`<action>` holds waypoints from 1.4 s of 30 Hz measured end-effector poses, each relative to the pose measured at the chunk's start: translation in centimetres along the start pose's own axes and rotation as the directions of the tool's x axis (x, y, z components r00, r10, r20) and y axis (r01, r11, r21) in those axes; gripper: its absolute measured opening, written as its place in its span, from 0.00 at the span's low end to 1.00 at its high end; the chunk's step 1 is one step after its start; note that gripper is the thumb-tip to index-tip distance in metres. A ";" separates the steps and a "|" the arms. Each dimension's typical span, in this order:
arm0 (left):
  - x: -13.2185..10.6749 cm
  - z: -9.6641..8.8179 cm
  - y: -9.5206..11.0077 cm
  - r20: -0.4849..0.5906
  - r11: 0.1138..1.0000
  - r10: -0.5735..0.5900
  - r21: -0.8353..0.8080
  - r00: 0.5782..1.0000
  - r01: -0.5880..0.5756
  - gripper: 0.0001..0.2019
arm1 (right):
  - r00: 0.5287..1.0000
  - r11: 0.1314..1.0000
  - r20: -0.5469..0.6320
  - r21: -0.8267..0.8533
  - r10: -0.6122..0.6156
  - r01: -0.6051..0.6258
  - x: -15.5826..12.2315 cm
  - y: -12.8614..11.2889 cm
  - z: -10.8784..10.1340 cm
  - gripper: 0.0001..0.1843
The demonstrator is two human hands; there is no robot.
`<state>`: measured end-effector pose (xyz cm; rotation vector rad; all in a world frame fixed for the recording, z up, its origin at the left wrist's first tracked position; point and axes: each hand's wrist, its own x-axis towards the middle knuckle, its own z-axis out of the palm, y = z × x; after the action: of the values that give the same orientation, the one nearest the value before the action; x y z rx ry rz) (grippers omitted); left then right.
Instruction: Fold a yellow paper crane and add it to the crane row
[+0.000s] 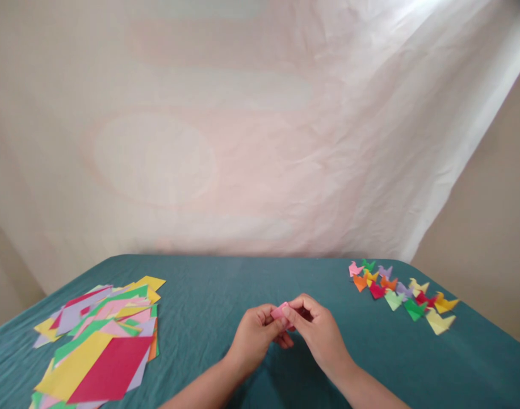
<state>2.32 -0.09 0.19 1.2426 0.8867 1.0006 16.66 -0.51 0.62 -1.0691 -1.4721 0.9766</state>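
Both hands meet over the middle of the teal tablecloth (209, 307). My left hand (255, 335) and my right hand (317, 329) pinch a small folded pink paper (280, 311) between their fingertips. The fingers of both hands are closed on it, and most of the paper is hidden by them. To the left lies a loose pile of coloured square paper sheets (100, 341), with a red sheet and a yellow sheet on top at the front. To the right sit several small folded paper figures (402, 292) in pink, green, orange, red, purple and yellow.
A pale, creased cloth backdrop (243, 142) hangs behind the table. The table's right edge runs close to the folded figures, with a beige wall (494, 227) beyond it.
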 end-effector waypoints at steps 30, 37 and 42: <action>0.7 -1.7 0.3 -0.257 0.987 0.158 0.069 0.953 -0.145 0.10 | 0.994 0.995 0.087 -0.075 0.065 -0.059 0.5 1.6 -0.3 0.16; 0.5 -1.7 0.2 -0.289 0.978 0.207 0.093 0.935 -0.188 0.10 | 0.993 0.987 0.102 -0.154 0.062 -0.046 0.2 1.9 0.4 0.16; 0.4 -1.6 0.2 -0.306 0.975 0.220 0.108 0.926 -0.196 0.09 | 0.991 0.985 0.113 -0.162 0.075 -0.056 0.1 1.9 0.5 0.16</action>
<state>0.90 0.86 0.18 1.2796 1.0628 1.3757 16.36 0.13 -1.27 -1.1983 -1.6428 0.9966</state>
